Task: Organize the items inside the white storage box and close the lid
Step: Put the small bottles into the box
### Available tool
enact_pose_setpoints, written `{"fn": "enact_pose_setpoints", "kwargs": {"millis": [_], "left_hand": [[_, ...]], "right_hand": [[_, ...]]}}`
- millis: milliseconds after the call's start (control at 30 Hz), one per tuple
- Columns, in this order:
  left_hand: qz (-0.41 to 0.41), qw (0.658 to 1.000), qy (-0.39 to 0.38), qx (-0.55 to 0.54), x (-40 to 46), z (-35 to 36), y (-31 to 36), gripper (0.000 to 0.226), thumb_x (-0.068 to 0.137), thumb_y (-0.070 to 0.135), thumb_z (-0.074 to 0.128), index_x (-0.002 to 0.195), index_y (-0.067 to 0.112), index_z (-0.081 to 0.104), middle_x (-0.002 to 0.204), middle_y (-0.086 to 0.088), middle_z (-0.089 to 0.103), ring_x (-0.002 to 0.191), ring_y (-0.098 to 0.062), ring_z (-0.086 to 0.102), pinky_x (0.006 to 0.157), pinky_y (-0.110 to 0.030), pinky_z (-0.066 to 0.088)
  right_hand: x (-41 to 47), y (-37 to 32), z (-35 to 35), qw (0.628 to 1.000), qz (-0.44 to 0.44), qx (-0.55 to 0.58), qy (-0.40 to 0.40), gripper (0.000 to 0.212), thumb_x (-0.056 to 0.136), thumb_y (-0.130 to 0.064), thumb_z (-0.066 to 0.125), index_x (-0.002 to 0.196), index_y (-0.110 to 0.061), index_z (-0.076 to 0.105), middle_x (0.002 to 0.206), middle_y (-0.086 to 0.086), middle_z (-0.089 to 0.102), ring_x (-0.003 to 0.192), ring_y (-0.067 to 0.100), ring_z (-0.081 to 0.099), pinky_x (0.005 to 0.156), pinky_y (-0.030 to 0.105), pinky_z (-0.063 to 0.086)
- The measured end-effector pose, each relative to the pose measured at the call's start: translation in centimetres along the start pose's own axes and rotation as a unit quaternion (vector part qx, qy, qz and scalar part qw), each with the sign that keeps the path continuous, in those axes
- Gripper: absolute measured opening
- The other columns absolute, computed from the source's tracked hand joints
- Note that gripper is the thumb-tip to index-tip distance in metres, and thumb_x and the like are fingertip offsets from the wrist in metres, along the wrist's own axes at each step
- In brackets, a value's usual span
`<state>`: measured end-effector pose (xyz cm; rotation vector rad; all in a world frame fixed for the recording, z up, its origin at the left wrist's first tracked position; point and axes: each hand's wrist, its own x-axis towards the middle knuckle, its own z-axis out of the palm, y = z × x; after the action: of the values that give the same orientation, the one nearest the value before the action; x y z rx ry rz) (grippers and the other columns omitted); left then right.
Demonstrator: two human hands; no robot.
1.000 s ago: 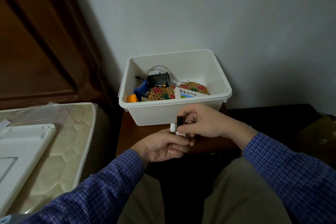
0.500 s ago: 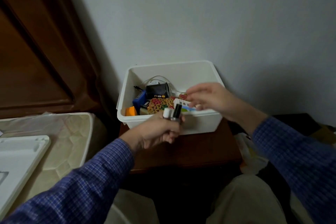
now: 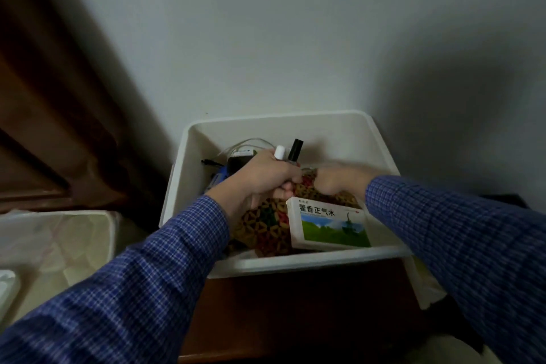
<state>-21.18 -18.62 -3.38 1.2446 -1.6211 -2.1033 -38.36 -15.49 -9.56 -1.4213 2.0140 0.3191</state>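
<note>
Both hands have just dropped inside the white storage box [image 3: 283, 124] on the wooden stand [image 3: 295, 304]: half a second ago my left hand [image 3: 260, 177] hovered at the near rim, now it's over the clutter, clenched around two small bottles, one white-capped [image 3: 279, 152], one black-capped [image 3: 295, 149]. My right hand [image 3: 339, 180] is blurred down on the beaded mat [image 3: 266, 227], grip impossible to tell, so I'd say space is being cleared. Count: two bottles, one medicine carton [image 3: 328, 226], one black adapter [image 3: 237, 163], lid not yet on.
</note>
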Motion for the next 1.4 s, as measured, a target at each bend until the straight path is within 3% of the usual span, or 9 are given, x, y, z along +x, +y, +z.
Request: {"fn": "enact_pose_setpoints", "kwargs": {"millis": [100,333,533,733,900,1000,1167,1333,1400], "left_hand": [[-0.008,1.000,-0.009,-0.019,1.5,-0.3,-0.1,0.022,0.080,-0.008,0.064,0.095,0.008,0.060,0.056,0.001,0.051,0.046,-0.009,0.049,0.045,-0.020,0.048],[-0.011,0.997,0.004,-0.074,2.6,-2.3,-1.1,0.023,0.079,-0.008,0.064,0.085,0.013,0.059,0.062,0.000,0.050,0.048,-0.008,0.048,0.045,-0.020,0.046],[0.017,0.995,0.034,-0.088,2.9,-3.0,-0.8,0.022,0.080,-0.009,0.064,0.089,0.010,0.060,0.066,-0.002,0.052,0.048,-0.009,0.050,0.045,-0.021,0.047],[0.045,0.998,0.038,-0.024,3.1,-2.6,-0.9,0.019,0.076,-0.010,0.065,0.083,0.007,0.061,0.058,-0.003,0.055,0.049,-0.013,0.054,0.055,-0.027,0.056],[0.034,0.998,-0.005,-0.054,3.6,-1.4,-0.4,0.022,0.070,-0.010,0.063,0.076,0.011,0.059,0.058,-0.002,0.054,0.051,-0.014,0.057,0.058,-0.029,0.056],[-0.019,0.999,-0.025,-0.023,4.4,0.0,-0.2,0.022,0.074,-0.011,0.063,0.083,0.009,0.063,0.061,-0.003,0.060,0.056,-0.015,0.061,0.058,-0.028,0.056],[-0.043,0.997,-0.036,0.053,5.5,0.4,-2.2,0.022,0.075,-0.011,0.060,0.069,0.010,0.061,0.067,-0.010,0.056,0.060,-0.018,0.055,0.069,-0.035,0.050],[-0.019,0.992,-0.033,0.117,6.0,0.2,-2.8,0.022,0.072,-0.008,0.063,0.070,0.014,0.062,0.067,-0.006,0.059,0.059,-0.017,0.056,0.061,-0.030,0.048],[-0.004,0.988,-0.038,0.147,5.9,0.3,-2.9,0.017,0.074,-0.006,0.064,0.077,0.011,0.065,0.068,-0.007,0.061,0.062,-0.018,0.057,0.065,-0.031,0.049]], "right_hand": [[1.3,0.6,1.5,1.000,0.002,-0.001,-0.019,0.042,0.105,-0.032,0.033,0.126,-0.009,0.062,0.133,0.013,0.060,0.118,0.030,0.058,0.107,0.042,0.045],[1.3,1.3,-0.3,1.000,0.020,-0.001,0.010,0.028,0.090,-0.012,0.056,0.116,-0.007,0.064,0.090,0.002,0.061,0.089,0.022,0.063,0.064,0.028,0.051],[-0.4,0.1,0.1,0.997,-0.048,0.035,-0.044,0.031,0.090,-0.014,0.063,0.121,-0.016,0.070,0.120,0.004,0.068,0.105,0.020,0.064,0.094,0.034,0.056],[-2.2,-1.1,1.8,0.989,-0.098,0.110,0.009,0.038,0.093,-0.019,0.062,0.128,-0.031,0.062,0.129,-0.003,0.062,0.107,0.015,0.059,0.087,0.025,0.050],[-2.9,-1.5,1.9,0.969,-0.134,0.206,0.006,0.034,0.097,-0.005,0.052,0.120,-0.021,0.072,0.119,-0.002,0.065,0.108,0.013,0.063,0.081,0.013,0.047],[-3.0,-0.9,1.3,0.966,-0.129,0.222,0.014,0.037,0.098,0.001,0.047,0.113,-0.016,0.076,0.119,0.001,0.068,0.094,0.010,0.062,0.072,0.008,0.045],[-3.1,1.3,0.9,0.951,-0.060,0.300,0.027,0.033,0.096,0.008,0.047,0.116,-0.003,0.072,0.121,0.013,0.069,0.112,0.030,0.065,0.101,0.038,0.052],[-4.0,1.5,-2.6,0.857,-0.037,0.508,0.078,0.021,0.096,-0.018,0.056,0.115,-0.022,0.062,0.112,0.006,0.066,0.082,0.017,0.072,0.059,0.025,0.057],[-4.0,1.3,-3.9,0.868,-0.080,0.489,0.027,0.027,0.090,-0.039,0.064,0.116,-0.033,0.062,0.115,0.005,0.068,0.079,0.017,0.073,0.058,0.024,0.055]]}}
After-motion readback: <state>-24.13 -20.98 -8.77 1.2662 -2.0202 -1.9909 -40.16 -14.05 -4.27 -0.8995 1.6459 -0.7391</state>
